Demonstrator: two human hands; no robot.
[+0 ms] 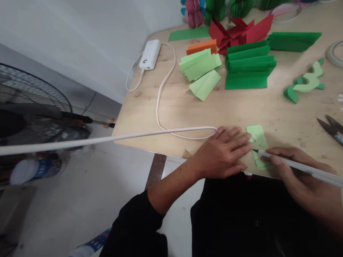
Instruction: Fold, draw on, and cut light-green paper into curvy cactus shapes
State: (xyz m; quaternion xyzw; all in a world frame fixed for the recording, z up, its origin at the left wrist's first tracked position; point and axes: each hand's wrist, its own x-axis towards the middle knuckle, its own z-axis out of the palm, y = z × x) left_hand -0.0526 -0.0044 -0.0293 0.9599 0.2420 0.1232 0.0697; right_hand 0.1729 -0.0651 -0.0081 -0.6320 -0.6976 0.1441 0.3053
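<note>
Near the front edge of the table lies a small light green paper (257, 137) with dark curved lines drawn on it. My left hand (223, 153) rests flat beside it, fingers stretched out, with the fingertips at the paper's left edge. Between the fingers of my right hand (300, 175) is a white pen (292, 164), its dark tip at the paper's left side. The loop of a white cable (187, 131) passes by the fingers of my left hand.
Farther back lie folded light green papers (202, 66), folded dark green papers (249, 67) and red folded paper (238, 34). Scissors (333, 128) and cut green strips (305, 84) are at right. A white power bank (150, 54) sits at the left edge; a fan (29, 107) stands beyond.
</note>
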